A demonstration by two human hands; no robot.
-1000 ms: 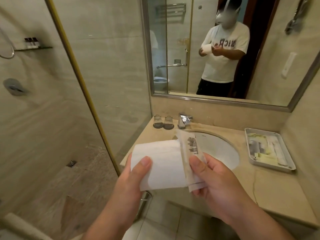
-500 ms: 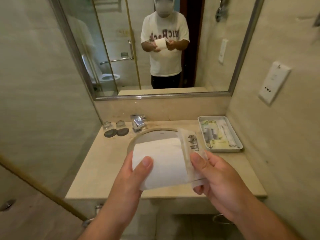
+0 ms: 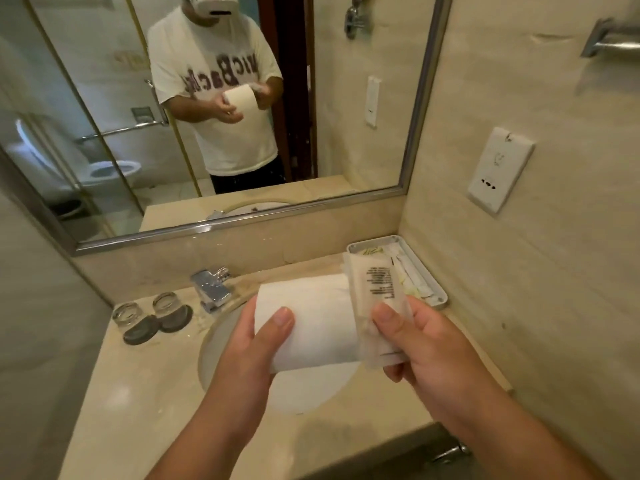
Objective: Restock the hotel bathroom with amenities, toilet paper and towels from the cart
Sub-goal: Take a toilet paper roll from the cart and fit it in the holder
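Note:
A white toilet paper roll (image 3: 311, 323) lies sideways above the sink, and my left hand (image 3: 252, 344) grips its left end with the thumb on top. At the roll's right end my right hand (image 3: 426, 348) pinches its thin paper wrapper (image 3: 375, 303), which bears black print and stands partly peeled off the roll. A white amenity tray (image 3: 433, 282) with small packets sits on the counter at the back right, partly hidden behind the wrapper.
The beige stone counter (image 3: 145, 403) holds a round white sink (image 3: 311, 389), a chrome faucet (image 3: 212, 287) and two upturned glasses (image 3: 152, 317) on dark coasters. A wide mirror (image 3: 363, 140) hangs above. A wall socket plate (image 3: 498, 169) and towel bar (image 3: 609, 41) are on the right wall.
The view has swung right from the shower glass and moved closer over the sink and counter. Both hands keep their hold on the roll and wrapper.

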